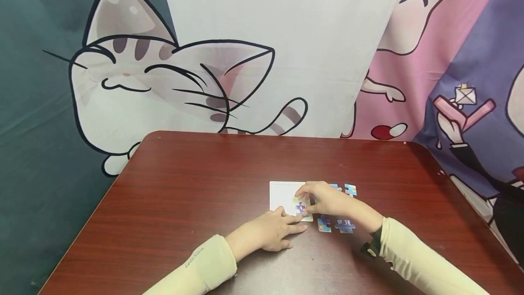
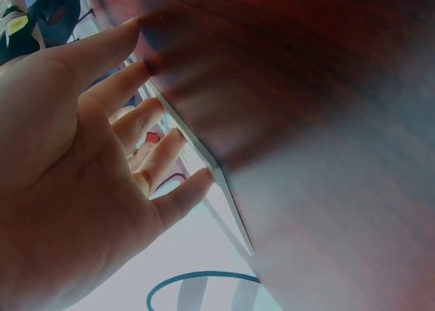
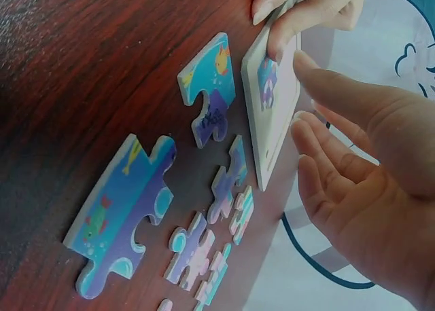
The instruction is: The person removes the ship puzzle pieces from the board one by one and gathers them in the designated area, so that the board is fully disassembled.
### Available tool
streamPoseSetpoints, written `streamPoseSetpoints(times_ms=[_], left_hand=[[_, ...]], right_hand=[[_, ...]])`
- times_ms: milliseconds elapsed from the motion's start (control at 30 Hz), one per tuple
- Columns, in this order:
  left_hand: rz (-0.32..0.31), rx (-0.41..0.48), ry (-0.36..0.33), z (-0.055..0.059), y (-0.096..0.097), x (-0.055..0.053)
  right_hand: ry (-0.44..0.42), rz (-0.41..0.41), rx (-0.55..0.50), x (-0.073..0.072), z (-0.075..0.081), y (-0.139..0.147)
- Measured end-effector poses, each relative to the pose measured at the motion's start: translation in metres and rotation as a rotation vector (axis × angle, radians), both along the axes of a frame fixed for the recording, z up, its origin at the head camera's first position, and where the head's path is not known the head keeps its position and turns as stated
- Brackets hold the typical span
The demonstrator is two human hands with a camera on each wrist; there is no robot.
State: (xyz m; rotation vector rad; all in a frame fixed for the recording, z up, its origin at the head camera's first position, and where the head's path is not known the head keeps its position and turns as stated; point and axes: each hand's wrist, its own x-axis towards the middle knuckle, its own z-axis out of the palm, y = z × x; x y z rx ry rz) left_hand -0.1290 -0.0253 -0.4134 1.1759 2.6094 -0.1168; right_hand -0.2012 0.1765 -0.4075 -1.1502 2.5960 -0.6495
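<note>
A white puzzle tray (image 1: 280, 193) lies flat on the table, with a purple-and-blue puzzle piece (image 1: 300, 207) in its near right corner. My left hand (image 1: 271, 230) is spread at the tray's near edge, palm down. In the right wrist view, one left fingertip (image 3: 277, 47) presses on that piece. My right hand (image 1: 325, 198) hovers over the tray's right side, its thumb close beside the piece and its fingers loosely bent. Nothing shows between the right thumb and fingers in the right wrist view. The left wrist view has the left fingertips along the tray's rim (image 2: 197, 146).
Several loose jigsaw pieces lie right of the tray: a fish piece (image 3: 216, 80), a wider sea piece (image 3: 122, 212), and others (image 3: 192, 250) farther off, partly behind the right hand in the head view. A printed cat cloth (image 1: 229, 85) hangs behind the brown table (image 1: 184, 185).
</note>
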Motion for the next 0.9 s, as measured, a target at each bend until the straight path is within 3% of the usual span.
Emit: streamPoseSetpoints(times_ms=[333,567,900], left_hand=[[0.002,0.020,-0.014,0.001,-0.001,0.001],[-0.003,0.026,-0.001,0.000,0.000,0.001],[-0.003,0.023,0.015,-0.001,0.000,0.001]], right_hand=[[0.010,0.026,0.036,-0.006,-0.008,0.000],[-0.059,0.032,0.068,-0.010,-0.006,-0.004],[-0.117,-0.021,0.082,-0.015,-0.005,-0.010]])
